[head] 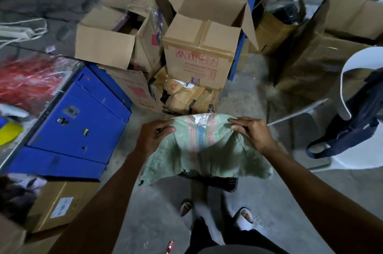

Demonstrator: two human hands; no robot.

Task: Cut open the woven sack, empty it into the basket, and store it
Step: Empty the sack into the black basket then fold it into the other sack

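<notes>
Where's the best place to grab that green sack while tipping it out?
By the two far corners of the sack, from either side, as the left hand and right hand do: the ragged open end then hangs down over the dark basket.

Grey concrete floor (259,202), scuffed. Resting on it: open cardboard boxes (199,54), blue cabinet (78,127), black basket (228,182), red-handled tool (169,247) at the bottom edge.

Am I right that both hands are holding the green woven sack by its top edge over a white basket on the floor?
Not quite. The head view shows the left hand and the right hand gripping the top edge of the green woven sack, but the basket showing under its ragged lower edge is dark, nearly black, not white. The rest holds.
</notes>
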